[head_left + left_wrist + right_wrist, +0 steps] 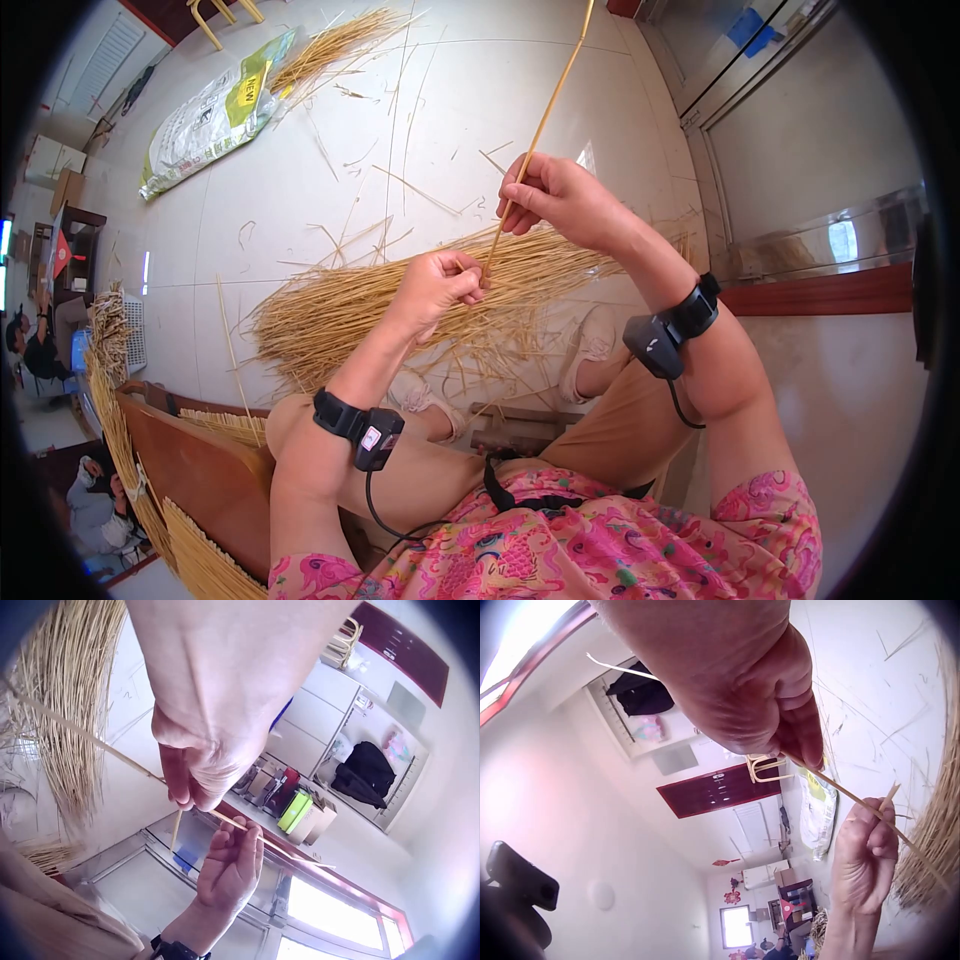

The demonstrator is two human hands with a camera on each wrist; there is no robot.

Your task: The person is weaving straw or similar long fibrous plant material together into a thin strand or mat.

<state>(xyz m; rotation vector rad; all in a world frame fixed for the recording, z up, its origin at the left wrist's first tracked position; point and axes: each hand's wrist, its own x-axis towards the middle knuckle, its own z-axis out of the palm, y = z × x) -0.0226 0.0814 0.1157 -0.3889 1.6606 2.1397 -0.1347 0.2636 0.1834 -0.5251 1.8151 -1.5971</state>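
Observation:
Both hands hold one long straw stalk slantwise over a heap of straw on the floor. The left hand pinches its lower part between thumb and fingertips. Farther up, the right hand grips the same stalk, whose upper end runs out of the head view. In the left wrist view, a short straw-coloured strip sticks out from the left fingertips at an angle to the stalk. The right wrist view also shows this strip by the left thumb.
A white and green sack with straw at its mouth lies at the back left. Loose stalks scatter over the tiled floor. Glass doors stand at right, a brown wooden seat at left. The person's feet are beside the heap.

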